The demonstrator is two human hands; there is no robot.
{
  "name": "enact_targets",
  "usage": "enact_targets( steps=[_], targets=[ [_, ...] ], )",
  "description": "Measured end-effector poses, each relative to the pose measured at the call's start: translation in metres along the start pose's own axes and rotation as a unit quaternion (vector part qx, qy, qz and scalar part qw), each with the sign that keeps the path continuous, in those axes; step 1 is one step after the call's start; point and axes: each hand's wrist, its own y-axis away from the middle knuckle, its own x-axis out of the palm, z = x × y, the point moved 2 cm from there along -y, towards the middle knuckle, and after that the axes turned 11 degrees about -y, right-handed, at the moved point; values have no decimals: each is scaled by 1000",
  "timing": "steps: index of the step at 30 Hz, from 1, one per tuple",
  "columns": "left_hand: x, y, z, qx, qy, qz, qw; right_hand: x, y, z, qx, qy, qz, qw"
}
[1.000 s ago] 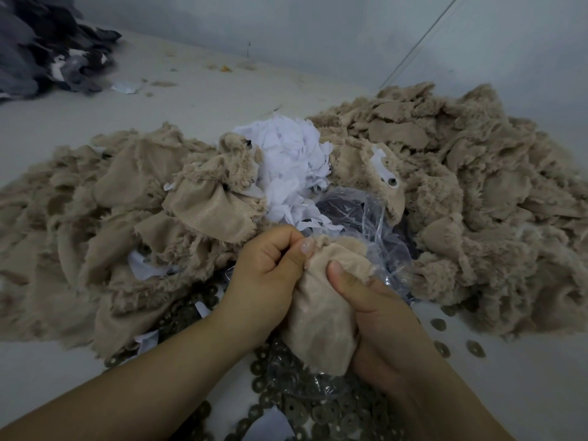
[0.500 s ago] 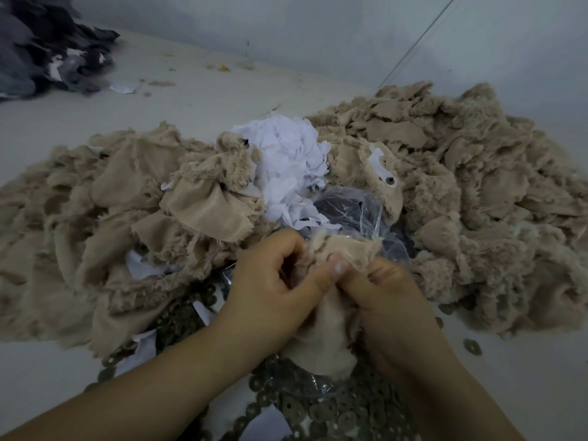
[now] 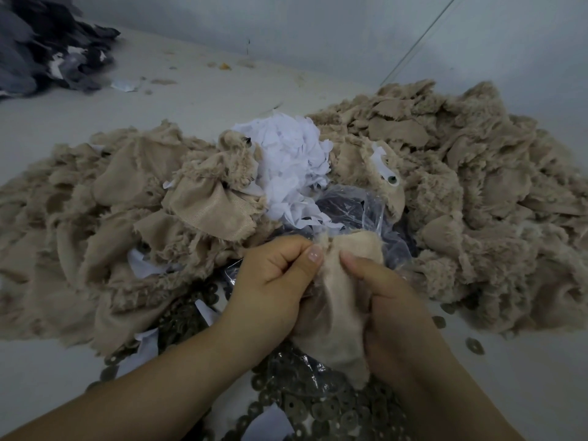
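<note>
The piece I am working on is a small tan plush cutting [image 3: 339, 316]. Its smooth knit backing faces me and short fuzzy pile frays out along its top edge. It sits between my two hands at the near middle of the worktop [image 3: 197, 90], and its crumpled lower end hangs over a spread of flat, dull metal washers [image 3: 321, 409], each round with a hole through it.

My left hand [image 3: 267, 291] is curled tight, thumb pressed against the cutting's upper left edge. My right hand [image 3: 397, 316] grips the right side, thumb on top and fingers wrapped behind the cloth, where I cannot see them.

Heaps of the same shaggy tan plush [image 3: 477, 192] crowd in on both sides, ragged-edged and tangled. Between them lies a mound of crisp white scraps [image 3: 286, 160], and just beyond my thumbs a crinkled clear plastic bag [image 3: 362, 214] with dark contents.

Bare pale worktop shows past the heaps towards the wall, and again at the near right, where a few washers lie loose. A dark grey cloth pile [image 3: 41, 49] fills the far left corner.
</note>
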Motion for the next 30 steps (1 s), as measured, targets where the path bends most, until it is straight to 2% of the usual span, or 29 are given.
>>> enact_targets(
  steps=[3,7,15,20,23,27,30],
  targets=[
    [2,1,-2,17,-16,4,1000,5,2,-2,-5,-29,12,999],
    [1,4,-3,8,0,-21,1000,6,1,-3,33,-79,16,996],
    [3,4,0,-29,40,-29,998,3,1,-6,48,-75,13,996],
    [1,0,-6,9,0,-4,1000,4,3,-6,-38,-36,32,998],
    [2,-1,-8,32,-60,-25,997,7,3,-8,-78,-5,20,997],
    [3,1,-7,51,-117,-54,990,10,4,-9,-57,-32,27,997],
    [6,3,-7,53,-108,-65,991,11,6,-10,-21,-61,20,998]
  ],
)
